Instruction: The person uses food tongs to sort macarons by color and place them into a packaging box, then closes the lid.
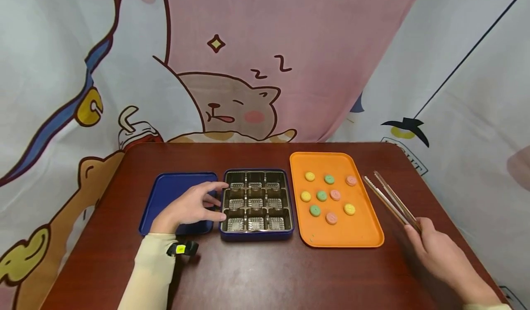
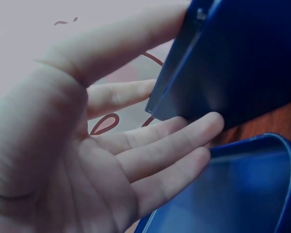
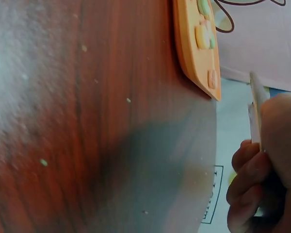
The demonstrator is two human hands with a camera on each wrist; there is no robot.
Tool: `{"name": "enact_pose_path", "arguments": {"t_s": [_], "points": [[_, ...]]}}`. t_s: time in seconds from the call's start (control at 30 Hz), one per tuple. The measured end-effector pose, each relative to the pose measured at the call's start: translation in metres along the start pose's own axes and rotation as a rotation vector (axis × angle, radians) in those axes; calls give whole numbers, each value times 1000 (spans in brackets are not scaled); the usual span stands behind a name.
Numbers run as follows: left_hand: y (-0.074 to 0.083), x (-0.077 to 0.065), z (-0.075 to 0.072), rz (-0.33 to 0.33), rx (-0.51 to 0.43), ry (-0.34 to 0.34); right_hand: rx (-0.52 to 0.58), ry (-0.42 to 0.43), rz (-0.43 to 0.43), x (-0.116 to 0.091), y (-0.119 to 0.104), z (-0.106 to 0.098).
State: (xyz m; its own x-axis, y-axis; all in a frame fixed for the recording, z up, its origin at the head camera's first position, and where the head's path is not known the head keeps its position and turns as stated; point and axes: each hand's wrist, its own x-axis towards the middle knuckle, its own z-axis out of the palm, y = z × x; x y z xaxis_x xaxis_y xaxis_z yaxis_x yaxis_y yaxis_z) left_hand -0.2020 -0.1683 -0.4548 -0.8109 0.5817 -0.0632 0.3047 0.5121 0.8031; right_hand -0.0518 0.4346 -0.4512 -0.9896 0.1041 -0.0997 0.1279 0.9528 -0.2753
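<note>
My left hand (image 1: 191, 205) rests at the left side of a blue box (image 1: 256, 237), thumb and index fingertips at its edge, fingers spread. In the left wrist view the fingers (image 2: 155, 160) extend fairly straight beside the box wall (image 2: 242, 63). A dark plastic insert (image 1: 256, 193) divides the box into several square compartments with nothing in them. My right hand (image 1: 443, 255) grips metal tongs (image 1: 396, 200) near their closed end. The tong arms stand apart, with nothing between them, pointing toward the orange tray (image 1: 364, 236). In the right wrist view the curled fingers (image 3: 250, 179) wrap the tongs.
Several small round pieces in yellow, green and pink lie on the orange tray, including a pink piece (image 1: 331, 218). A shallow blue lid or tray (image 1: 174, 189) lies left of the box, partly under my left hand. A printed curtain (image 1: 331, 61) hangs behind the table (image 1: 256, 273).
</note>
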Motion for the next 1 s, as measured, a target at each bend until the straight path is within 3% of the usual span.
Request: {"name": "enact_pose_path", "arguments": {"t_s": [0.57, 1.0], "points": [[2, 0, 0, -25, -8, -6, -94, -56, -37, -13, -12, 9], [1, 1, -1, -18, -11, -10, -132, -34, -87, -19, -10, 20]]}}
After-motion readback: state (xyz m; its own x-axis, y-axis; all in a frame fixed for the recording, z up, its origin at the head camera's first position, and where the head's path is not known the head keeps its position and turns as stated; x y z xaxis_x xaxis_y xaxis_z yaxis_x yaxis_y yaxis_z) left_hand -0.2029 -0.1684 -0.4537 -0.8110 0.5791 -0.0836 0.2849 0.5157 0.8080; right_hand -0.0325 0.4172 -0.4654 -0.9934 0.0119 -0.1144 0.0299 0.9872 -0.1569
